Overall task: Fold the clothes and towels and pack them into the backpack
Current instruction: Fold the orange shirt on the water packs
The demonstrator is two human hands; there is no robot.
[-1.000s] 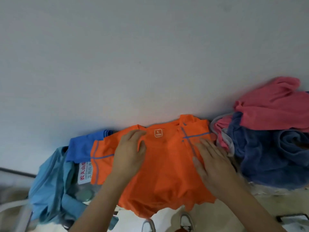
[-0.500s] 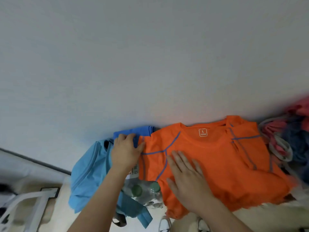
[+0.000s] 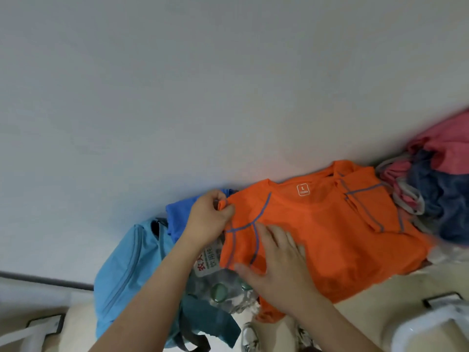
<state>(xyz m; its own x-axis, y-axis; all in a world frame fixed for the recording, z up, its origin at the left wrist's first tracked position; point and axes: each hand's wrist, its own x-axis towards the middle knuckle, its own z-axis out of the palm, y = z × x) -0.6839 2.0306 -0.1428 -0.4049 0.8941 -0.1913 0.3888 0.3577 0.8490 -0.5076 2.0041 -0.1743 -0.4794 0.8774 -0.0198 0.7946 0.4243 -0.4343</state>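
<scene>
An orange shirt (image 3: 330, 224) with blue-grey seam lines and a white size label at the collar is spread flat along the near edge of the tabletop (image 3: 228, 97). One sleeve is folded in over the chest, and the other is pinched at its edge by the left hand (image 3: 208, 219) and pressed by the flat right hand (image 3: 276, 265). A blue garment (image 3: 180, 214) is bunched between this sleeve and a light blue backpack (image 3: 127, 270). Pink towels (image 3: 449, 148) and a navy towel (image 3: 444, 199) are heaped against the folded side.

"L" label (image 3: 303, 190) on orange shirt (image 3: 330, 232)
</scene>
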